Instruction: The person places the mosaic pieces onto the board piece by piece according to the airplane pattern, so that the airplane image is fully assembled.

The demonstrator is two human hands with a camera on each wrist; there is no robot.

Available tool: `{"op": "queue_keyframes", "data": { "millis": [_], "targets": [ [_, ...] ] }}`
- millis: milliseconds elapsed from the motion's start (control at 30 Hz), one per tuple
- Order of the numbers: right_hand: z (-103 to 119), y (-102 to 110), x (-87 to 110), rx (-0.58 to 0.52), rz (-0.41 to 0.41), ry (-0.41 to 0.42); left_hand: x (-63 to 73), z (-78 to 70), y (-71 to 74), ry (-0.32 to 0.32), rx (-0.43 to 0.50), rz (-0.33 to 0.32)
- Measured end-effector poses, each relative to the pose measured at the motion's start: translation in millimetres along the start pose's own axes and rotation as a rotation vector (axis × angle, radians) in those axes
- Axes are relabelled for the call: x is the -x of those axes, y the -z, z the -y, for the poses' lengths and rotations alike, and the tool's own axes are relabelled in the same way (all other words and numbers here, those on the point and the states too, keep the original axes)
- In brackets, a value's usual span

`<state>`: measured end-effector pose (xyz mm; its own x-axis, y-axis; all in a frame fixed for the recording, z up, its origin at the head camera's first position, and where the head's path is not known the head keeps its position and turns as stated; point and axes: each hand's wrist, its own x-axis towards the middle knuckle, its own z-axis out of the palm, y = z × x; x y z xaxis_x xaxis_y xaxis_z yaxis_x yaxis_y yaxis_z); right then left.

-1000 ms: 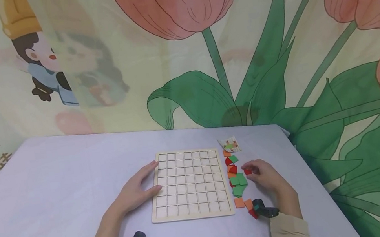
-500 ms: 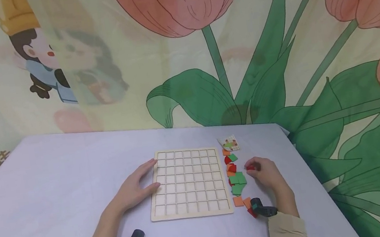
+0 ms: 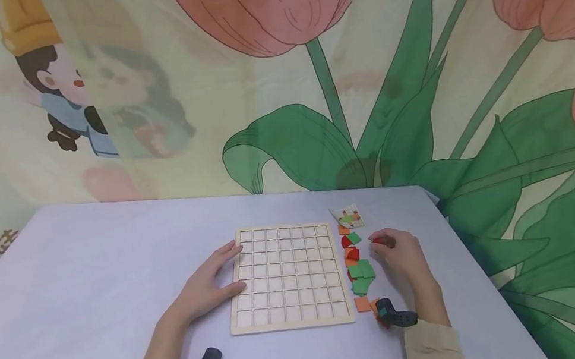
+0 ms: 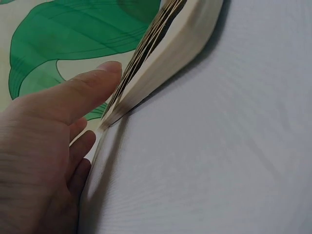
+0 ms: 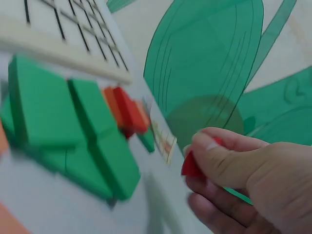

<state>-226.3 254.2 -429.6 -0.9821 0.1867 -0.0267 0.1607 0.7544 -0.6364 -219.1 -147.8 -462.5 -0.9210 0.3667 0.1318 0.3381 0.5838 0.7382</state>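
A pale wooden grid board (image 3: 287, 276) lies flat on the white table, its square cells bare. My left hand (image 3: 205, 286) rests at the board's left edge, thumb and fingers spread and nearly straight, the tips on the rim. In the left wrist view the thumb (image 4: 92, 87) lies along the board's side. To the right of the board, my right hand (image 3: 400, 251) pinches a small red piece (image 5: 193, 165) between thumb and fingers, mostly covered by them. Beside that hand lie green square tiles (image 3: 361, 270), overlapping one another.
Orange tiles (image 3: 362, 304) and red curved pieces (image 3: 353, 253) line the board's right side in a loose column. A small printed pattern card (image 3: 348, 217) lies at that column's far end. Behind the table hangs a cloth (image 3: 288, 143) printed with tulips.
My right hand, holding the red piece, has shifted slightly away from the tile column and then farther toward the back of the table. My left hand stays at the board's edge.
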Motion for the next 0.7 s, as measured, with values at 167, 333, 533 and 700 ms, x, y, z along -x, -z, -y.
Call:
{"op": "queue_keyframes", "data": {
  "millis": [167, 333, 533, 700],
  "targets": [
    [24, -5, -3.3, -0.041, -0.022, 0.047, 1.9, 1.2, 0.4, 0.002, -0.026, -0.008],
    [42, -12, -8.7, -0.099, -0.005, 0.105, 1.5, 1.9, 0.7, 0.001, -0.031, -0.023],
    [43, -20, -9.6, -0.112, 0.032, 0.048, -3.0, 0.5, -4.4, -0.010, -0.024, 0.000],
    [43, -27, -10.1, -0.107, -0.001, 0.102, -4.6, -1.2, -4.7, 0.000, -0.026, -0.012]
  ]
}}
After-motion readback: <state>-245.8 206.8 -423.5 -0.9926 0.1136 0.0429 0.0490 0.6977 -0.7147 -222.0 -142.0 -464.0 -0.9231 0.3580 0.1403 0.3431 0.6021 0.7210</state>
